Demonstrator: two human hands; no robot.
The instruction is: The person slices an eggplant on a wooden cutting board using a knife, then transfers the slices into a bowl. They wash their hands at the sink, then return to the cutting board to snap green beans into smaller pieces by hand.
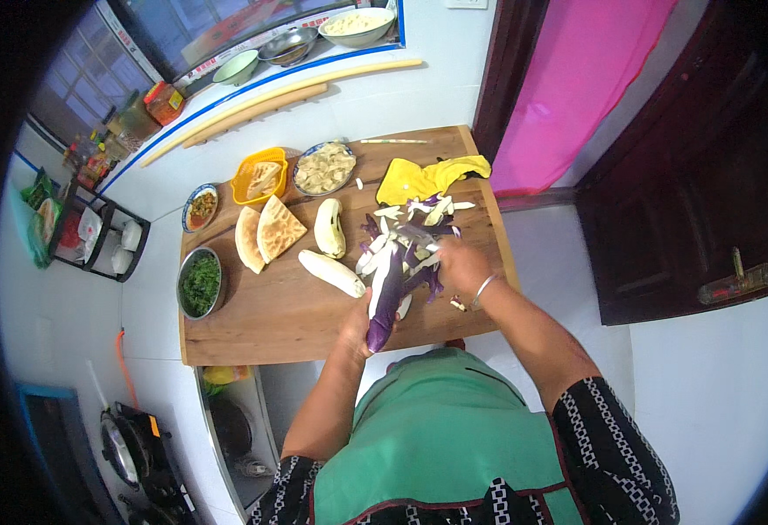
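A partly peeled purple eggplant (385, 302) slants over the wooden table, with a white stripe of bare flesh along it. My left hand (357, 327) is closed around its lower part. My right hand (464, 267) grips a knife (414, 234), whose greyish blade is near the eggplant's far end; its handle is mostly hidden in my fingers. Purple and white peelings (425, 278) lie heaped under and around the blade. To the left of them are a peeled white eggplant (331, 272) and another pale peeled one (329, 229) with dark marks.
The wooden table (270, 324) bears a metal bowl of chopped greens (200, 284), flatbread wedges (279, 229), a yellow basket (242, 188), a plate of pale pieces (324, 168), a small dish (200, 208) and a yellow cloth (427, 179). A dark door (690, 175) stands right.
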